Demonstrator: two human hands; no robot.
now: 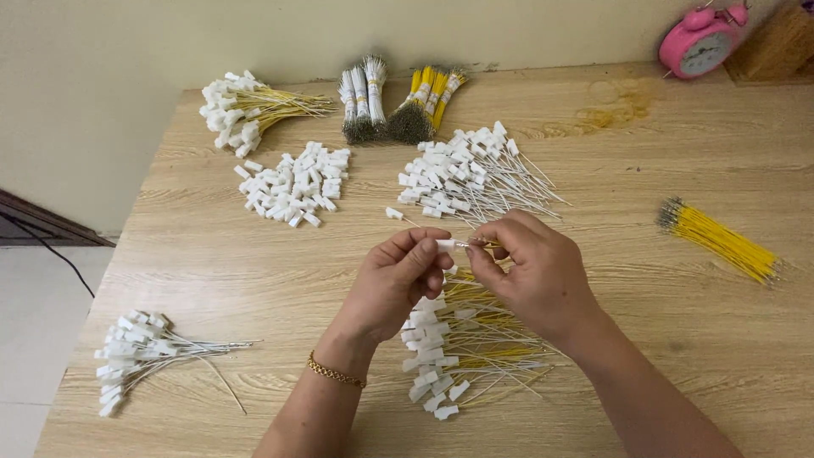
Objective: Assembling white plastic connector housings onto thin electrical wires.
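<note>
White connector (446, 244) with a thin wire sits pinched between both hands, raised a little above a light wooden table (644, 170) pushed against a pale wall. The left hand (397, 280), a gold bracelet (336, 371) at its wrist, grips the plastic housing between thumb and forefinger; the right hand (530, 267) nips the wire end just beside it, fingertips of the two hands nearly touching. Directly beneath the hands lies a heap of wired connectors (449, 352) with white and yellow leads. Further back rest a pile of loose white housings (295, 182), another wired pile (466, 174), and banded wire bundles (398, 102). A loose yellow wire bunch (721, 240) lies well to the right, a white-wired cluster (140, 352) at the near left. A pink alarm clock (700, 38) stands in the far right corner.
</note>
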